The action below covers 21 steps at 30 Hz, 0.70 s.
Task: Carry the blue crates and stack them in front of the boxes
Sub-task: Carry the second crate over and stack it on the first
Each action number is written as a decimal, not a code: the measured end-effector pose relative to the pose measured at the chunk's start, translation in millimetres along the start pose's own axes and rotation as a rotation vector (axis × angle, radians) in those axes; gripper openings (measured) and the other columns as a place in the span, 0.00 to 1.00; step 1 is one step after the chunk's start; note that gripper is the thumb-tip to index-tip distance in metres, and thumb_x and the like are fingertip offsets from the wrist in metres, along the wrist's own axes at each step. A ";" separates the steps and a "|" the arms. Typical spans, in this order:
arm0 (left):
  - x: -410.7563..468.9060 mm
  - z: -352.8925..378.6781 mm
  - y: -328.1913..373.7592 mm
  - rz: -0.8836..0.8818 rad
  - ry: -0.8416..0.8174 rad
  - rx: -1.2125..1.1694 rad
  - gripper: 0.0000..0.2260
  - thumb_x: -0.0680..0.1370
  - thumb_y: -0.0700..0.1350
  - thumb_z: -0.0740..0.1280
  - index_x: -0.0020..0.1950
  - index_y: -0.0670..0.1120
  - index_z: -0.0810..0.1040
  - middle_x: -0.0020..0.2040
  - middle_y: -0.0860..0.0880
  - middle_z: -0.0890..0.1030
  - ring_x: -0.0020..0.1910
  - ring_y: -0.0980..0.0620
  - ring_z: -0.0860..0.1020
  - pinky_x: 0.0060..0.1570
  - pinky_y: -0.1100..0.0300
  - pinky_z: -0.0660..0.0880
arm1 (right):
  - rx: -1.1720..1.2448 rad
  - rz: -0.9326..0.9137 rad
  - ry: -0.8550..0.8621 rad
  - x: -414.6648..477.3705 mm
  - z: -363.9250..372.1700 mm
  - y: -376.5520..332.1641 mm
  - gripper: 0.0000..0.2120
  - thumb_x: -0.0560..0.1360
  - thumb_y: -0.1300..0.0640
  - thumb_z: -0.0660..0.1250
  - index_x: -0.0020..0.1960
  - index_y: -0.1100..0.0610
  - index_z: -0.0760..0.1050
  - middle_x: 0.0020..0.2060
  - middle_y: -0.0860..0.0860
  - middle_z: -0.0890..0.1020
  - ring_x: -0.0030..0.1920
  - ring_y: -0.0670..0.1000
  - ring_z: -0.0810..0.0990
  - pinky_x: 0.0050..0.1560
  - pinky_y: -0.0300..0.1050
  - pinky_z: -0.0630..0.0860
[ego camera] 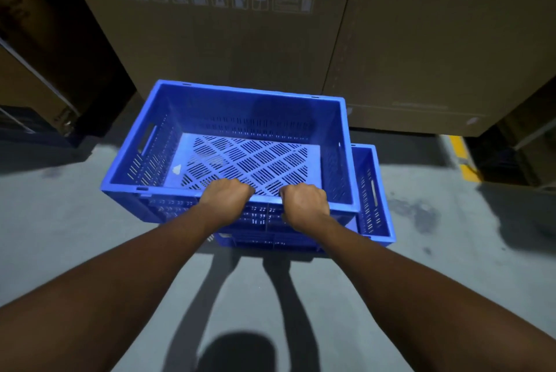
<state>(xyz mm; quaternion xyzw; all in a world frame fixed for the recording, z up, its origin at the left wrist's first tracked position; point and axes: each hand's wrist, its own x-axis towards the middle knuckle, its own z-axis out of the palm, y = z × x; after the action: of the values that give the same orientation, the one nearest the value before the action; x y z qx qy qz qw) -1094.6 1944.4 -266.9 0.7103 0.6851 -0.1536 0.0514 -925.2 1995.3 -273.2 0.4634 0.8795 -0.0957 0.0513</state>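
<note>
Before the tall cardboard boxes (228,40), both arms reach straight forward; the left hand (227,197) and right hand (304,202) curl knuckles-up over the near rim of the upper blue crate (210,119); it sits skewed over the lower blue crate (373,191) on the grey floor (60,221).

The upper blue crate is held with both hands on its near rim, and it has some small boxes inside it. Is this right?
Not quite. The head view shows the upper blue crate empty, with its slotted floor bare. The rest holds: the left hand and right hand grip its near rim.
</note>
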 end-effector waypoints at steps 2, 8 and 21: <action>4.5 -5.3 15.3 0.000 -0.008 -0.014 0.09 0.75 0.36 0.63 0.44 0.50 0.69 0.48 0.43 0.81 0.49 0.40 0.79 0.39 0.53 0.67 | -0.012 0.027 0.003 -3.5 0.9 15.5 0.09 0.71 0.60 0.68 0.51 0.54 0.77 0.45 0.55 0.82 0.48 0.60 0.81 0.42 0.48 0.70; 18.1 -17.8 59.8 0.010 -0.010 -0.060 0.10 0.75 0.33 0.63 0.42 0.48 0.68 0.46 0.44 0.79 0.45 0.41 0.77 0.38 0.53 0.68 | -0.024 0.061 0.005 -16.6 1.4 61.9 0.07 0.71 0.58 0.67 0.49 0.54 0.77 0.45 0.55 0.82 0.47 0.60 0.81 0.42 0.48 0.69; 49.0 -29.4 132.5 0.102 0.013 -0.044 0.11 0.75 0.33 0.64 0.40 0.48 0.66 0.33 0.49 0.67 0.36 0.45 0.70 0.35 0.52 0.67 | -0.071 0.125 0.005 -40.7 -4.3 139.1 0.08 0.69 0.55 0.70 0.48 0.52 0.80 0.43 0.53 0.83 0.45 0.59 0.81 0.41 0.48 0.69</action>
<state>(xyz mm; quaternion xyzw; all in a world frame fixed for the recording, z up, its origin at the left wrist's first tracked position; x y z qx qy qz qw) -958.5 1992.1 -271.4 0.7438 0.6515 -0.1313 0.0703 -787.4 2040.2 -278.6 0.5155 0.8518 -0.0599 0.0712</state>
